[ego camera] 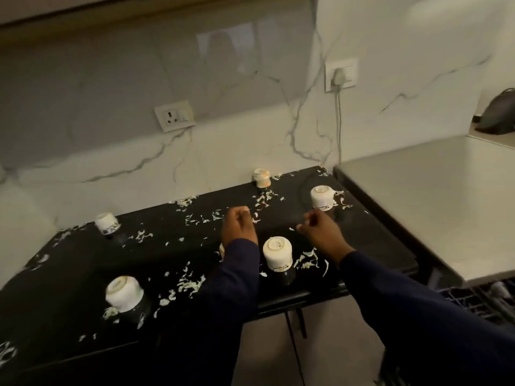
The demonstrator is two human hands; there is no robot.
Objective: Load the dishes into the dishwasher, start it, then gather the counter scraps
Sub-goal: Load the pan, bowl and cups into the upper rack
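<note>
Several white cups stand upside down on the black counter [83, 274]: one [278, 253] between my forearms, one [124, 293] at the front left, one [107, 222] at the back left, one [322, 196] at the back right. Pale vegetable scraps [192, 284] lie scattered all over the counter. My left hand [239, 227] hovers over the counter's middle as a fist, with nothing showing in it. My right hand [320, 232] hovers beside it with bent fingers above a small scrap [291, 229]; whether it pinches anything is unclear. The dishwasher rack [473, 302] shows at the lower right.
A small jar [262, 177] stands against the marble wall. The pale, flat top of an appliance [432, 204] adjoins the counter on the right. A cable [338, 121] hangs from a wall socket. Part of another white object [221, 249] peeks out behind my left forearm.
</note>
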